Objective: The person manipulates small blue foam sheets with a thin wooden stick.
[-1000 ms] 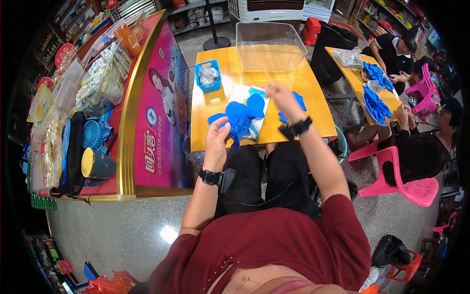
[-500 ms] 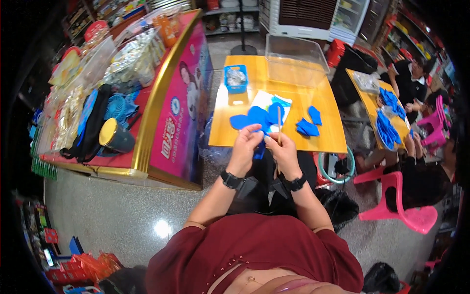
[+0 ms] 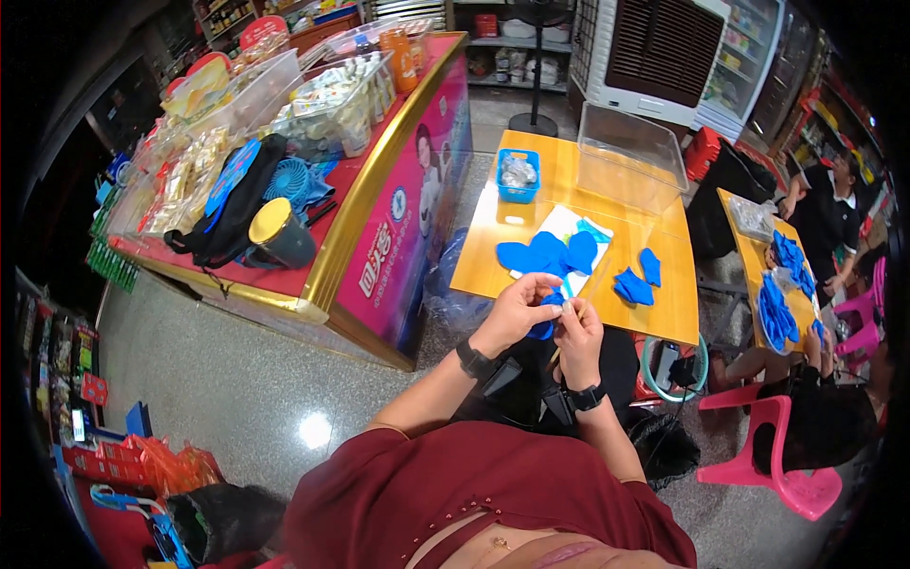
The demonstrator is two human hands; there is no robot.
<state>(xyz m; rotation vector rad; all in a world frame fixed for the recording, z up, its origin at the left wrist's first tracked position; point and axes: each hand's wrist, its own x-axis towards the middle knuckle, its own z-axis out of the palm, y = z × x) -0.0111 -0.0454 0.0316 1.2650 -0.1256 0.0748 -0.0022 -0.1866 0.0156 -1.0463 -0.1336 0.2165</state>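
Just beyond the near edge of the wooden table (image 3: 479,270), both hands meet over a small piece of blue fabric (image 3: 541,330). My left hand (image 3: 519,311) pinches its top. Close against it, the fingertips of my right hand (image 3: 579,339) are pressed together at the fabric, with a thin wooden stick (image 3: 556,357) held slanting in that hand. Something small and whitish shows between the fingertips, too small to name. Ahead of the hands lie several flat rounded blue fabric pieces (image 3: 547,253), partly on a white and teal sheet (image 3: 595,234). Folded blue pieces (image 3: 633,287) rest to their right.
A blue basket (image 3: 518,190) holding clear plastic stands at the table's far left, a clear bin (image 3: 626,175) at the far right. A pink-sided counter (image 3: 403,204) flanks the left. On the right, people sit around another table (image 3: 744,228) near a pink chair (image 3: 775,446).
The view has turned, so the scene sits further right and lower. My hands have drawn closer together at the blue fabric, and the stick has tilted and now shows less above my right hand.
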